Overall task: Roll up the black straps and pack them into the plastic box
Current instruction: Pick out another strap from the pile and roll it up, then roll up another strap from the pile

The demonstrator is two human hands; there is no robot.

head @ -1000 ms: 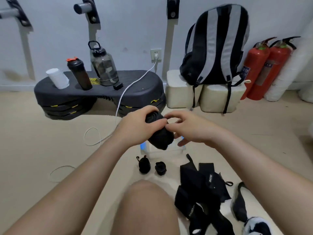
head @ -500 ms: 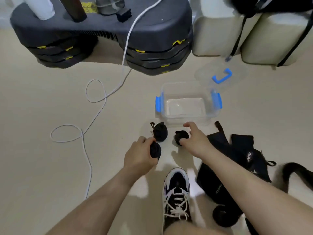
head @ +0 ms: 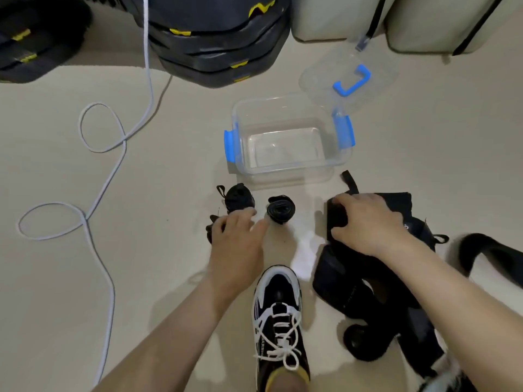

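The left hand (head: 237,236) lies palm down on the floor (head: 169,278), its fingers over a small rolled strap (head: 210,233) that shows only at the hand's left edge. Whether the fingers grip this roll or just rest on it cannot be told. Two more rolls sit just past the fingertips. One is a far roll (head: 239,198) with a small loop sticking out to its left. The other is an end-on roll (head: 280,212) showing its spiral, right beside the thumb tip.

The right hand (head: 368,222) is clenched on the near-left corner of the pile (head: 353,281) of loose black straps, with the fingers curled over the top edge and the thumb below, so a fold of strap is pinched between them. The pile spreads out under and behind this hand, toward the person. One strap end pokes up toward the box, and a thick black band (head: 486,250) curves off to the right.

The clear box (head: 283,99) stands on the floor just beyond both hands, nearer the right one. It is open, with a blue clip on each short side and no strap inside. Its lid (head: 319,77), which has a blue handle, lies tilted against the box's far-right corner.

Between the forearms is a black-and-white shoe (head: 278,315) with its toe pointing at the rolls. A white cable (head: 113,165) loops across the floor to the left. Stacked dark step platforms (head: 215,38) and pale cushions (head: 319,15) line the far edge.
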